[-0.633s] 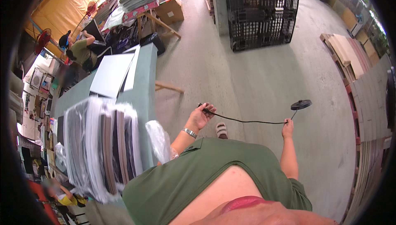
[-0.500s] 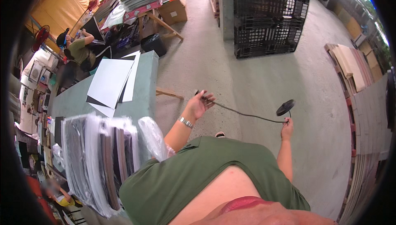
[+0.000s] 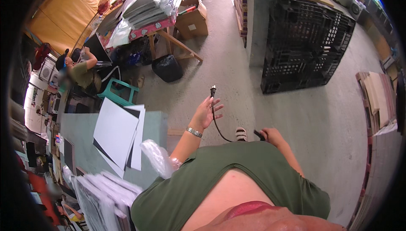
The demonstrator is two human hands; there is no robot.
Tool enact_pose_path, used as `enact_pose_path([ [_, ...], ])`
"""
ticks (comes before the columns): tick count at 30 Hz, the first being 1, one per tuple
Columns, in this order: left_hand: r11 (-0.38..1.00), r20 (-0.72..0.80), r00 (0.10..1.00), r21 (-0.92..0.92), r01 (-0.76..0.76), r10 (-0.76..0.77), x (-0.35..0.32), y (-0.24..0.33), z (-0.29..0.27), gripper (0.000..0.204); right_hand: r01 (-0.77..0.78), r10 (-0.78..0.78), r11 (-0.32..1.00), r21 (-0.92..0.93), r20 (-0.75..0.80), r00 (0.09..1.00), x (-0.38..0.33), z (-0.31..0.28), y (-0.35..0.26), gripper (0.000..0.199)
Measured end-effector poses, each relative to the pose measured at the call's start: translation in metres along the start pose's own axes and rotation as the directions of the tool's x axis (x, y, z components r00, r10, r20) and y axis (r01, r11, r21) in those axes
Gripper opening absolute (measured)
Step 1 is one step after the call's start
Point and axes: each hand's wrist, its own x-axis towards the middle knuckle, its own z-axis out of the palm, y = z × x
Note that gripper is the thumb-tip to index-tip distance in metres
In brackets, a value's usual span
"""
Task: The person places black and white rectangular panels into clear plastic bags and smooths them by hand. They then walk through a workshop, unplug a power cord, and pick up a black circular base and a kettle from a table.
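My left hand (image 3: pixel 206 114), a metal-band watch at its wrist, holds a black power cord (image 3: pixel 216 122) just below its plug (image 3: pixel 213 91). The plug's prongs point up and away from me; the thumb side grips while the other fingers are spread. From there the cord hangs in a curve toward my body and passes out of sight at my green shirt. My right hand (image 3: pixel 272 136) is closed round a dark part of the cord, with a short black piece (image 3: pixel 259 136) showing past the fingers. How the cord runs inside that hand is hidden.
At left stands a green-grey table (image 3: pixel 80 125) with white and black sheets (image 3: pixel 116 125) and plastic-wrapped stacks (image 3: pixel 101 193). Beyond are a green stool (image 3: pixel 118 91), a black bin (image 3: pixel 167 68) and a seated person (image 3: pixel 86 72). Black pallets (image 3: pixel 306 47) lean ahead; stacked boards (image 3: pixel 382 100) line the right.
My right hand has come in toward my body, and the round black piece that dangled beside it no longer shows. The left hand has turned the plug upward. My view has shifted left.
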Motion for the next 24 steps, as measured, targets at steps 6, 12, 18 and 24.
enact_pose_path([
  [6,0.995,-0.041,0.998,0.080,-0.051,0.055,0.078,0.106,-0.026,0.056,0.527,-0.510,0.847,-0.066,0.178,0.842,0.250,-0.076,-0.084,0.028],
  [12,0.983,-0.106,0.978,0.062,-0.172,0.178,0.190,0.185,-0.065,0.060,0.678,-0.676,0.735,0.004,0.076,0.733,0.464,-0.117,-0.154,0.025],
  [18,0.969,0.125,0.970,0.108,-0.222,0.208,0.348,0.317,-0.065,0.055,0.571,-0.555,0.788,0.228,-0.136,0.820,0.602,-0.155,-0.173,0.018],
  [24,0.911,0.233,0.972,0.399,-0.100,0.004,0.531,0.423,-0.040,0.050,0.427,-0.398,0.874,0.231,-0.162,0.903,0.726,-0.225,-0.181,0.018],
])
